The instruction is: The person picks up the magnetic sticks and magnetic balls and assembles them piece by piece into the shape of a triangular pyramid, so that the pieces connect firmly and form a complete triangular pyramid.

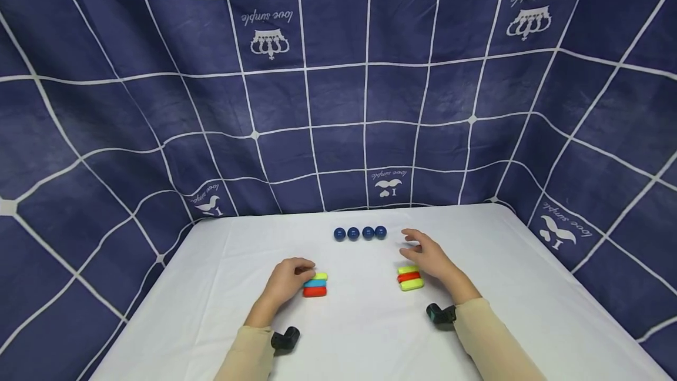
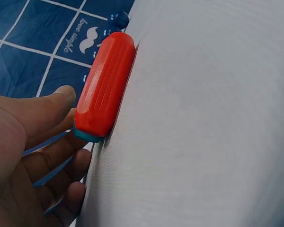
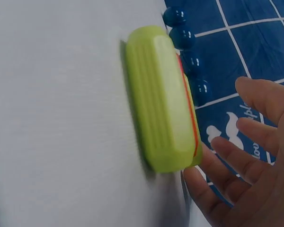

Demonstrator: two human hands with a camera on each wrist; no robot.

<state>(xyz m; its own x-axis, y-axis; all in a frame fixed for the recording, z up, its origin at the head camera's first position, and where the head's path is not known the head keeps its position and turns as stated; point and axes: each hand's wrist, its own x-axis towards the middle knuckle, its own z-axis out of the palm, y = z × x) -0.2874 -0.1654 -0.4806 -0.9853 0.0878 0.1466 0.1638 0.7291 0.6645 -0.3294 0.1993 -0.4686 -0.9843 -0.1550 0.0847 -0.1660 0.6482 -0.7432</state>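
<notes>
My left hand (image 1: 288,280) is at the left end of a row of rounded, ribbed plastic bars, its fingers loosely bent. The row has a yellow-green bar (image 1: 321,276) farthest off, a blue bar (image 1: 316,283) and a red bar (image 1: 314,291) nearest me. The thumb partly covers the yellow-green bar in the head view. My right hand (image 1: 427,256) hovers with spread fingers beside a second row: a red bar (image 1: 409,277) between two yellow-green bars, the near one (image 3: 161,99) large in the right wrist view. Nothing is in that hand.
Several glossy dark-blue balls (image 1: 353,233) stand in a line toward the back of the white-covered table (image 1: 365,322). A navy checked curtain (image 1: 338,99) rises behind and at both sides. Black wrist devices (image 1: 285,340) sit below each hand.
</notes>
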